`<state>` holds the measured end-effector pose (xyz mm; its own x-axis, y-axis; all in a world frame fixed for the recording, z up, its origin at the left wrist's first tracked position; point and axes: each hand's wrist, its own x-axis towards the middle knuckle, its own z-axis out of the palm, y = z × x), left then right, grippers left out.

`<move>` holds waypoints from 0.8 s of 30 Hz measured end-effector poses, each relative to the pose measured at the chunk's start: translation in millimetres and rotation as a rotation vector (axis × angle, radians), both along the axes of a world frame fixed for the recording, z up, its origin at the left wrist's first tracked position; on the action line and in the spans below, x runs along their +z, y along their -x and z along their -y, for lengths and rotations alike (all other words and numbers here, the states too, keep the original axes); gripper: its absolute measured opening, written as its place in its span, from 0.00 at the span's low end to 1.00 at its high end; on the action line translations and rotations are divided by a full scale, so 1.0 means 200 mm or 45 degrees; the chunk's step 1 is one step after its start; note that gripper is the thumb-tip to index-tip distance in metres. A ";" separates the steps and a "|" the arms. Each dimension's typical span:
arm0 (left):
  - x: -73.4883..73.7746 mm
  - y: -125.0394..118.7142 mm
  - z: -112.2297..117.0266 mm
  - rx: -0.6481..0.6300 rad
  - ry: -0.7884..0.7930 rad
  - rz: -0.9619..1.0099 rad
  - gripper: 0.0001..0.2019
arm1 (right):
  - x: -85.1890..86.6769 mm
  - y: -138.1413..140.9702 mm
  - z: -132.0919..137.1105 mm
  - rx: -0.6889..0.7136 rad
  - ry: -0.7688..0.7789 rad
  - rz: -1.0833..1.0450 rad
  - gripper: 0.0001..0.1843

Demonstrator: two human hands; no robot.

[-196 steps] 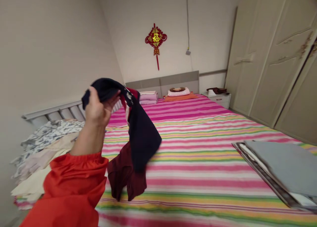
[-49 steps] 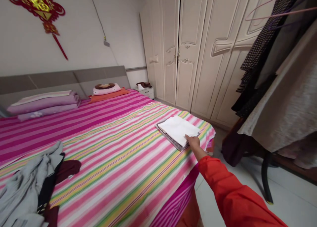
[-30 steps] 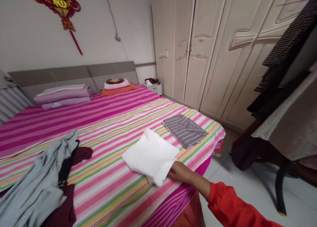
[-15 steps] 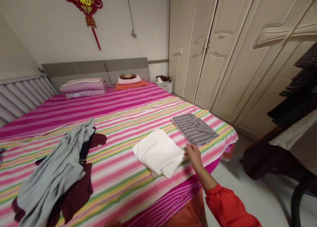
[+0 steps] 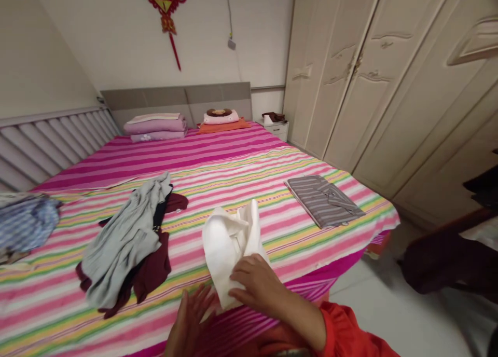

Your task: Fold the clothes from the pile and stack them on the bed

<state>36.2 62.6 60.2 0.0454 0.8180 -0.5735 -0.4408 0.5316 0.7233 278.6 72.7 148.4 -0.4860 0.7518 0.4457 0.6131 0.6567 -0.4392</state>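
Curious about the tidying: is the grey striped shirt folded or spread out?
Folded: the grey striped shirt lies as a neat flat rectangle on the bed.

Both hands lift a white garment off the striped bed.

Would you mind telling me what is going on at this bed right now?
A person in a red sleeve grips a bunched white garment with the right hand at the near edge of the striped bed; the open left hand is just below it. A folded grey striped shirt lies to its right, a loose heap of clothes to its left.
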 end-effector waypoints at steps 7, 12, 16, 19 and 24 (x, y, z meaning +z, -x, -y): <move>-0.01 -0.09 -0.05 -0.015 0.148 0.157 0.28 | -0.09 -0.19 -0.05 -0.641 0.157 0.129 0.13; -0.06 -0.18 -0.08 -0.093 0.097 0.081 0.32 | -0.06 -0.24 -0.13 -0.968 0.494 0.565 0.19; -0.07 -0.20 -0.07 -0.143 0.033 0.048 0.34 | -0.13 -0.14 -0.15 -0.936 0.446 0.339 0.23; -0.05 -0.15 -0.05 -0.148 0.006 -0.080 0.33 | -0.19 -0.15 -0.20 -0.963 0.505 -0.226 0.10; 0.07 0.02 -0.02 -0.182 -0.047 -0.339 0.27 | -0.05 -0.40 -0.29 -0.970 0.606 -0.804 0.16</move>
